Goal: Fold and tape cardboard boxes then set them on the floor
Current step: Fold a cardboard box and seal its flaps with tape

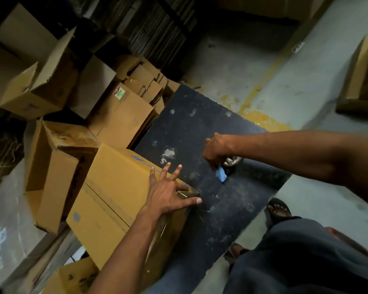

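cardboard box (119, 194) sits at the left edge of a dark board (200, 128); the left hand (168, 194) lies flat on its taped corner, fingers spread. the right hand (217, 150) grips a tape roll (234, 161) on the board's bare middle; more boxes (57, 166) crowd the left.

Dim storeroom. Grey concrete floor (306, 85) with a worn yellow painted line (261, 117); a dark scuffed board (189, 124) lies across it, shadowed shelving (157, 24) behind.
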